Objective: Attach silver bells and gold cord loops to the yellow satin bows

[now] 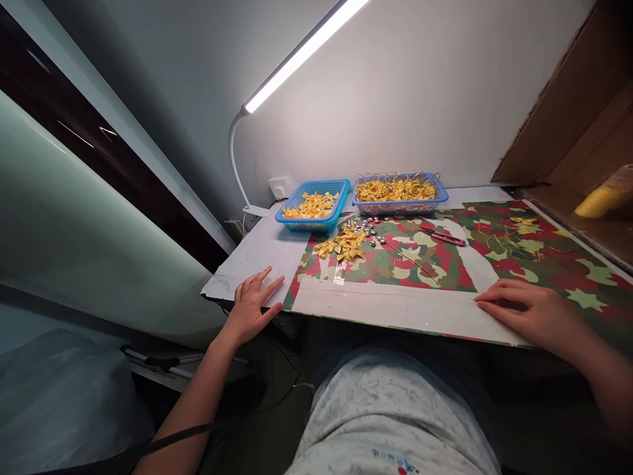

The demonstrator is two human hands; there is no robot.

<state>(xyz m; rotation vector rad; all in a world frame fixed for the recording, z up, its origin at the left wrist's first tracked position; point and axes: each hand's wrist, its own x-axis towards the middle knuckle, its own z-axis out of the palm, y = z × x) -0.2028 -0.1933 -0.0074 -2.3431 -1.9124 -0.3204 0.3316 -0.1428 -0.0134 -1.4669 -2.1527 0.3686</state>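
Note:
My left hand lies at the table's front left edge, palm down with its fingers spread. It holds nothing that I can make out. Over the white strip at the front, my right hand pinches the end of a thin thread. The thread runs leftward across the strip toward my left hand and is faint there. Beyond it lie a pile of yellow ribbon bows, several small silver bells and a single gold cord. Pink-handled thread snips rest farther right.
At the back stand a blue basket of yellow bows and a second blue basket with corded bows. Loose gold cords lie at right. A lamp stands back left; a cardboard box holds a yellow spool.

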